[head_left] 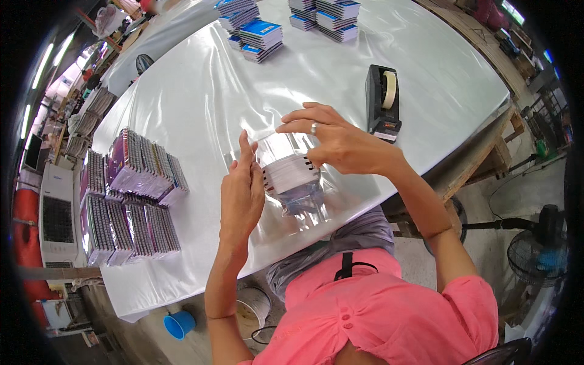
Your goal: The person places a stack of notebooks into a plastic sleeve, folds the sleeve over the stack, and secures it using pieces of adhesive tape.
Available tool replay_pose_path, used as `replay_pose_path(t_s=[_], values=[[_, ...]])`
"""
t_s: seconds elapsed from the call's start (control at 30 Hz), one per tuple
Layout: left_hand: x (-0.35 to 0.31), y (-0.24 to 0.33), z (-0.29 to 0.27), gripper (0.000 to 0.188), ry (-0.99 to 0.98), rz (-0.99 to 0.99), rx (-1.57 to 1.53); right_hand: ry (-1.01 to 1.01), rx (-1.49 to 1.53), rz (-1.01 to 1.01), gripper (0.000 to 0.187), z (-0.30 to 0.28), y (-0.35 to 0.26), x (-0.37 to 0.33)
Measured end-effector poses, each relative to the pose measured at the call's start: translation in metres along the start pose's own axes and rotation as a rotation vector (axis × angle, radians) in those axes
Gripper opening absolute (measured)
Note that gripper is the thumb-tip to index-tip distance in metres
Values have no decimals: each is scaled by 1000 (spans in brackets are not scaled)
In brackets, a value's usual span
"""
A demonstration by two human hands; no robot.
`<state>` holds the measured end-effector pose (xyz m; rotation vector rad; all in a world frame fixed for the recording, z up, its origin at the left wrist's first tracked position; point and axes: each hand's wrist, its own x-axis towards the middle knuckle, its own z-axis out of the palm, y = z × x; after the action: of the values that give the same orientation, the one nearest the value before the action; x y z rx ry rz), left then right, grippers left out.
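Observation:
Between my hands, close to the table's near edge, lies a small stack of notebooks, its white page edges up and dark binding marks at both ends. Clear plastic film lies around it, with a loose part spreading toward me. My left hand closes on the film at the stack's left end, its index finger pointing away from me. From the right, my right hand, with a ring on one finger, reaches over the film. Its thumb side presses at the stack's right end, and the longer fingers stretch leftward above the far edge.
Wrapped spiral notebooks stand piled at the left. Blue-covered notebooks and further stacks sit at the far side. A black tape dispenser is right of my hands. Below are a blue pail and a fan.

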<state>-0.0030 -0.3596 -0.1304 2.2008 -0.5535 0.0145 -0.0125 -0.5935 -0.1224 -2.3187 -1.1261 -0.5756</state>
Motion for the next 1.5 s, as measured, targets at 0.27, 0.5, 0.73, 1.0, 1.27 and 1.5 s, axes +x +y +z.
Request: replay_pose_path(t_s=[0.27, 0.5, 0.73, 1.0, 1.27, 1.5], values=[[-8, 5, -7, 60, -19, -139, -285, -14, 75, 85, 16, 0, 4, -15], [-57, -91, 15, 60, 255, 174, -484, 336, 624, 446, 47, 40, 11, -68], [-37, -79, 31, 47, 111, 271, -229, 320, 707, 454, 50, 89, -8, -70], [-21, -66, 18, 46, 36, 370, 50, 338, 412, 370, 64, 96, -22, -64], [-26, -60, 29, 50, 135, 364, 61, 432, 336, 416, 52, 106, -34, -61], [-32, -58, 43, 47, 241, 355, 119, 515, 200, 392, 31, 95, -33, -56]])
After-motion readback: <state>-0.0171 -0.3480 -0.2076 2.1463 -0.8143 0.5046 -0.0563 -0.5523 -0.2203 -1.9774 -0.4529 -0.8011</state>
